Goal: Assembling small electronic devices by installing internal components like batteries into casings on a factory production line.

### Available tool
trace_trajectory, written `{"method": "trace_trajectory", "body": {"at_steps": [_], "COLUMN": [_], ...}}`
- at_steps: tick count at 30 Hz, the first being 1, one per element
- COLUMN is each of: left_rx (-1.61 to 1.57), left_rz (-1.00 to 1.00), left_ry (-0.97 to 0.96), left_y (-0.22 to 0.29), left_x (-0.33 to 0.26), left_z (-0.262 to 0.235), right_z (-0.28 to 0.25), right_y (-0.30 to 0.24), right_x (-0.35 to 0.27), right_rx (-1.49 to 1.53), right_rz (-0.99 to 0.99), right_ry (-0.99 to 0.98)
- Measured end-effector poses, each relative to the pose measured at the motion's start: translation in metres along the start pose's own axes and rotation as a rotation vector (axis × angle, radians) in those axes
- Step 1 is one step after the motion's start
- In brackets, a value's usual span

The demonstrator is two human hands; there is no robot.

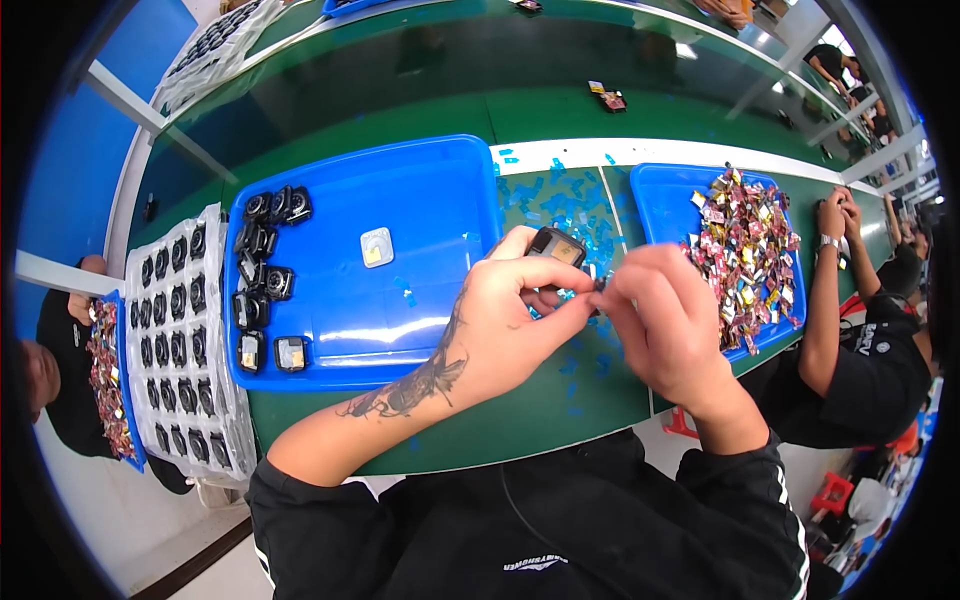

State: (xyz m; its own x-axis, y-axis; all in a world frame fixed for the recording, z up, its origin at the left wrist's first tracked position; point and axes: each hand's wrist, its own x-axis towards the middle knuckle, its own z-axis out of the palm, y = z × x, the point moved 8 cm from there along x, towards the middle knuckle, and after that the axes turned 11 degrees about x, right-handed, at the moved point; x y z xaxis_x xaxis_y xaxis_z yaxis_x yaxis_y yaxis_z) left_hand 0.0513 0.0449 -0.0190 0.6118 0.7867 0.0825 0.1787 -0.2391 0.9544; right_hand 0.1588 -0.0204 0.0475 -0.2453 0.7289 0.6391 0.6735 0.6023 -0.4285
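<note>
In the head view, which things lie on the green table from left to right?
White tray of black parts → big blue tray → left hand → right hand → blue tray of colourful small pieces.

A factory assembly line is indicated: a long green workbench [560,110] is shared by seated workers, with blue trays [420,190] and a compartmented tray [180,340] of small identical parts.

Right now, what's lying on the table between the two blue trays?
In the head view, small blue film scraps litter the green table between the big blue tray and the tray of mixed parts.
</note>
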Motion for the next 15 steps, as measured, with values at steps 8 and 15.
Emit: {"method": "trace_trajectory", "body": {"at_steps": [8,15], "left_rx": [0.034,0.226], "left_rz": [0.032,0.209], "left_ry": [-0.043,0.030], "left_y": [0.007,0.017], "left_x": [-0.003,-0.005], "left_z": [0.005,0.003], "right_z": [-0.009,0.006], "right_y": [0.010,0.044], "right_x": [-0.008,-0.030], "right_rx": [0.216,0.891], "right_rz": [0.154,0.683], "right_ry": [-0.009,0.161]}}
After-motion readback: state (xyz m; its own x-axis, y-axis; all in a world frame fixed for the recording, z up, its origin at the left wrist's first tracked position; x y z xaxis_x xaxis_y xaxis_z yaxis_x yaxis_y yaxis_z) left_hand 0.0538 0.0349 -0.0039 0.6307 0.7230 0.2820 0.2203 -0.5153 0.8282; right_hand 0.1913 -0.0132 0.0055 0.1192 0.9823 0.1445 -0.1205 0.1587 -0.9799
